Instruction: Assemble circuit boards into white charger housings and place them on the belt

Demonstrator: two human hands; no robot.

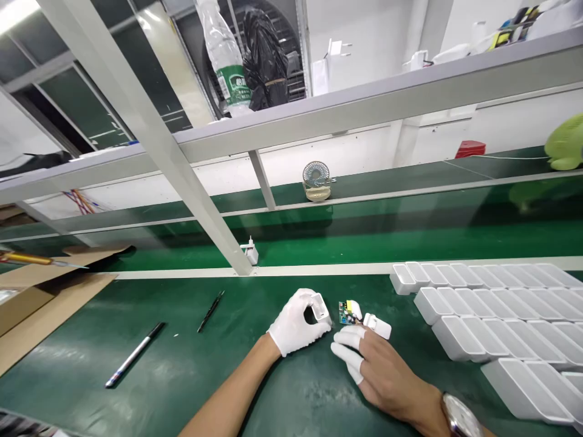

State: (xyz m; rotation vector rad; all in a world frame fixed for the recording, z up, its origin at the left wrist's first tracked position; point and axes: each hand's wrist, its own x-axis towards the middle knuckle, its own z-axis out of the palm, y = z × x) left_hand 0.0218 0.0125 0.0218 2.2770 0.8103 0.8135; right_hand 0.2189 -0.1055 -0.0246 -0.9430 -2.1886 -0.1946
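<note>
My left hand (298, 323), in a white glove, grips a small white charger housing (320, 308) between thumb and fingers. The housing is hollow, with its opening facing up toward me. To its right lies a small circuit board (348, 312) with a yellow part on it. A white plug piece (378, 326) lies beside the board, just beyond my right hand (376, 367). That hand wears white finger cots; its fingers are stretched out and apart over the mat, near the board. Its thumb is hidden, and no thing shows in its fingers.
Rows of white plastic housings (460, 337) stand at the right. A marker pen (134, 356) and black tweezers (211, 311) lie at the left, near cardboard (54, 309) and a screwdriver (40, 260). A slanted metal post (182, 182) rises behind; a small fan (316, 180) stands beyond the green belt.
</note>
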